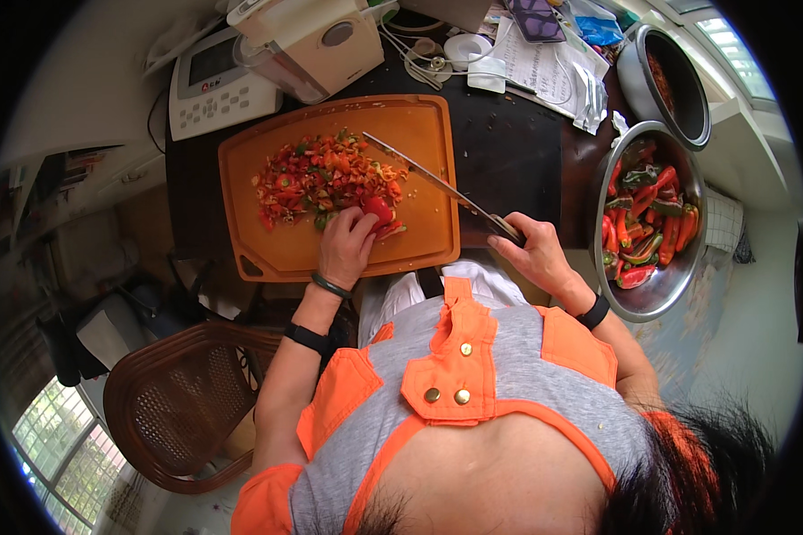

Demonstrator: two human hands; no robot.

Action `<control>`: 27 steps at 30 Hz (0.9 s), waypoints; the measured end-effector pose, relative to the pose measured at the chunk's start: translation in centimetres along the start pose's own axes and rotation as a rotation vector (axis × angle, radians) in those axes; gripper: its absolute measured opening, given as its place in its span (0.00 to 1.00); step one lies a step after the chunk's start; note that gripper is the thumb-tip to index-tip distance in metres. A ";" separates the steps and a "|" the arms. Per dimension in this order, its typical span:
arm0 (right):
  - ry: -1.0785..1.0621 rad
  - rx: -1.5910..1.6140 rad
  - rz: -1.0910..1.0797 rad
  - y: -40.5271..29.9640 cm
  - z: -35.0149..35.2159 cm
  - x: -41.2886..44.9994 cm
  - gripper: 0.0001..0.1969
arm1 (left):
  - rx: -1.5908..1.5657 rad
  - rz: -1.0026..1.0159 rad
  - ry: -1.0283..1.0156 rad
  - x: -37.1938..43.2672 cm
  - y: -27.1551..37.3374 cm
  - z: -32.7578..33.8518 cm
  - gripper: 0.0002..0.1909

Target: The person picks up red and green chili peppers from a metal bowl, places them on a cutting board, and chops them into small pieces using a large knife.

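On an orange cutting board (425, 120) lies a spread heap of chopped red and green peppers (321, 167). My left hand (345, 244) rests at the heap's near edge, its fingers on a red pepper piece (377, 212). Slender cut strips (392, 231) lie just right of those fingers. My right hand (532, 247) grips the handle of a kitchen knife (435, 179) off the board's right side. The blade slants up and left across the board, its tip by the upper right of the heap. How far the blade is above the board, I cannot tell.
At right stands a steel bowl (689, 281) of whole red and green peppers (649, 214), with a grey pot (632, 87) behind it. A white keypad device (227, 100), a boxy appliance (314, 47), cables, papers (535, 67) and a phone (537, 19) line the back. A cane chair (187, 401) is at left.
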State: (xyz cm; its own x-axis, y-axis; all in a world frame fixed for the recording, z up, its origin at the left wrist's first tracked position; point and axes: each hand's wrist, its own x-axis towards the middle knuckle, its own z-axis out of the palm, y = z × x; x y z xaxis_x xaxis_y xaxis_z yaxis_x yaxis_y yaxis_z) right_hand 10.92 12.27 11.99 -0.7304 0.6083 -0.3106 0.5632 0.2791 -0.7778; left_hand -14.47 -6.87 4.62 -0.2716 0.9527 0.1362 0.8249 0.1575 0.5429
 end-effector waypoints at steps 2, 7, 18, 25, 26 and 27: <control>-0.017 -0.013 -0.021 -0.1 -0.2 0.4 0.12 | 0.002 0.002 0.069 -1.1 0.0 0.9 0.21; -0.089 -0.107 -0.060 -1.2 -0.7 0.9 0.13 | 0.039 -0.045 0.238 -1.8 1.0 3.2 0.25; -0.332 -0.217 -0.157 -1.8 -2.3 1.6 0.14 | 0.099 -0.077 0.414 -2.9 0.8 5.7 0.15; -0.462 -0.308 -0.145 -2.4 -3.2 3.4 0.17 | 0.097 -0.106 0.433 -2.7 1.2 4.9 0.14; -0.469 -0.332 -0.151 -2.4 -3.3 3.5 0.17 | 0.117 -0.116 0.432 -2.7 1.5 4.6 0.14; -0.476 -0.355 -0.159 -2.4 -3.4 3.7 0.17 | 0.139 -0.126 0.432 -2.8 1.7 4.5 0.14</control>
State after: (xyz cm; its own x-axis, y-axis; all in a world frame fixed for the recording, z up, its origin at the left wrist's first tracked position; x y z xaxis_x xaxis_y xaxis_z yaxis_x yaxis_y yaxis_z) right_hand 8.14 16.34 14.55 -0.8623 0.1634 -0.4793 0.4677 0.6198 -0.6302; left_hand -10.11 -8.07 1.44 -0.5310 0.7333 0.4247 0.8228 0.3264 0.4653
